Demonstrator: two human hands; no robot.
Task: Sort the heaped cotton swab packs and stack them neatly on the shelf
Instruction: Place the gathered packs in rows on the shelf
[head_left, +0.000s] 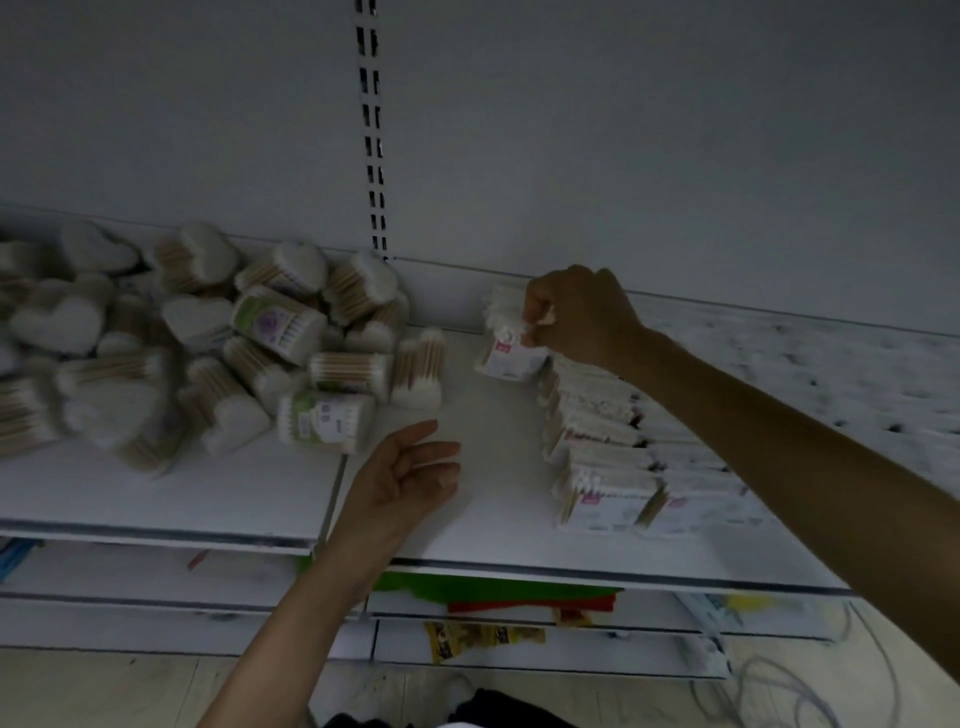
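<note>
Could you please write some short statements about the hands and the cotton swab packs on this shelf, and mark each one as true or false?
1. The right-hand grip holds a cotton swab pack at the far end of the neat row. True.
2. The left-hand grip pinches a pack. False: it is open and holds nothing.
3. The heap of packs lies on the left part of the shelf. True.
4. The neat row stands to the left of the heap of packs. False: it stands to the right, with bare shelf between them.
</note>
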